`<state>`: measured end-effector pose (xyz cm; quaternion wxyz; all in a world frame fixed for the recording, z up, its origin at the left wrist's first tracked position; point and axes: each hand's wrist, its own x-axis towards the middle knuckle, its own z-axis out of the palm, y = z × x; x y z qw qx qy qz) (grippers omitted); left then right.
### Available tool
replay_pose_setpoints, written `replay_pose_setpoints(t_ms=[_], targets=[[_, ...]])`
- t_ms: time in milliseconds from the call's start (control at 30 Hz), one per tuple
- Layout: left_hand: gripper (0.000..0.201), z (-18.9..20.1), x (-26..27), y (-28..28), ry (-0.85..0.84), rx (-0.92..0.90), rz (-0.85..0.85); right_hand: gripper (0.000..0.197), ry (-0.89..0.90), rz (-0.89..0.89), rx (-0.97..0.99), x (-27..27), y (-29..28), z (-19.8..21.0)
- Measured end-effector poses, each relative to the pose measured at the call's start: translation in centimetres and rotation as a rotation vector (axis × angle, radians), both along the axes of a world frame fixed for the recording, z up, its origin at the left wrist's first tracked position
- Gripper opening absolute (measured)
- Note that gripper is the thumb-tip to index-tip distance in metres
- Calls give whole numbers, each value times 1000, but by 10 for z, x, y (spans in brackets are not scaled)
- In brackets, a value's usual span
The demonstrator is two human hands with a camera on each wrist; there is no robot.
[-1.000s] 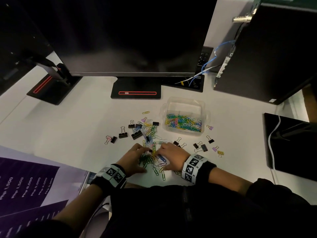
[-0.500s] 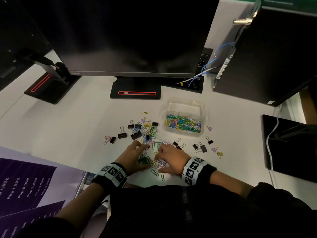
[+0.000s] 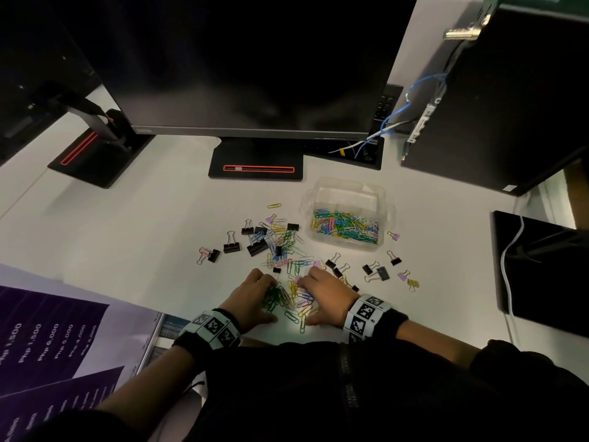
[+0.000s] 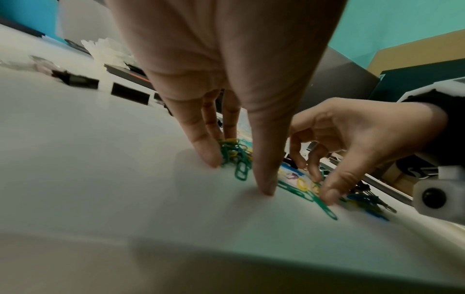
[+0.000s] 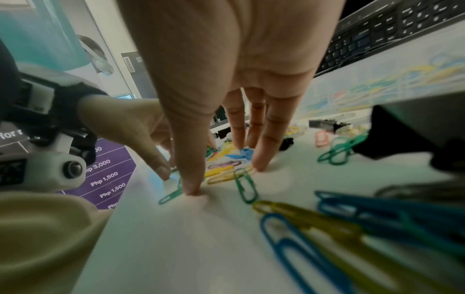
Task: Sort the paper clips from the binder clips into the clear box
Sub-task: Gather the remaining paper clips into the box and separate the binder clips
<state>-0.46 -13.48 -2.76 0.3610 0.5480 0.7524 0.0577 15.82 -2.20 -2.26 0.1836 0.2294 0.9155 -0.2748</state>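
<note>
L hand (image 3: 255, 298) & R hand (image 3: 328, 295) now a bit farther apart, paper clips (image 3: 291, 301) between them more exposed

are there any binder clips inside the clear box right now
No: in the head view the clear box holds only colored paper clips, while the binder clips lie on the desk outside it.

The dark upright monitor stand (image 5: 132, 65) carries the brand "Lenovo" in the right wrist view. The purple printed price sheet (image 5: 108, 177) lists "Php 3,000", "Php 1,500" and "Php 1,500" in white; its other lines are too blurred to read.
</note>
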Motion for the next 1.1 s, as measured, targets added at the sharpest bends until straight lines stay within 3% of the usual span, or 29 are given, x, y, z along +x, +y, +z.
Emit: replay_pose_setpoints(t_ms=[267, 467, 667, 833, 967, 1100], targets=[[60, 0, 19, 18, -26, 50, -43, 51, 38, -12, 15, -13, -3, 0], [32, 0, 23, 23, 63, 65, -106, 23, 39, 7, 50, -10, 1, 2], [20, 4, 21, 32, 93, 63, -158, 25, 37, -19, 79, 2, 12, 1], [26, 2, 22, 41, 186, -19, -248, 47, -23, -29, 17, 10, 18, -1], [29, -1, 24, 44, 261, -22, -306, 25, 6, -33, 22, 12, 17, 1], [36, -3, 23, 45, 295, 22, -371, 22, -6, 37, 95, 14, 16, 3]])
